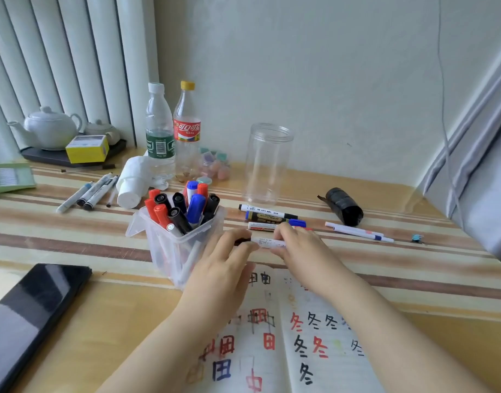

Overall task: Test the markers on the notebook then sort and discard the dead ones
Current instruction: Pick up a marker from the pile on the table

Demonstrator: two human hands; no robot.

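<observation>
Notebook (300, 336) pages lie open nearest the camera, full of red, black and blue test marks. Just behind the notebook, both hands pinch one white marker (269, 243) held level: left hand (223, 268) at its black cap end, right hand (297, 251) on the barrel. Left of the notebook stands the tub (170, 245) of markers; behind the notebook lie three markers (272, 218) and a clear jar (267, 163). Pulling the cap hard could jerk the left hand into the tub and tip it.
</observation>
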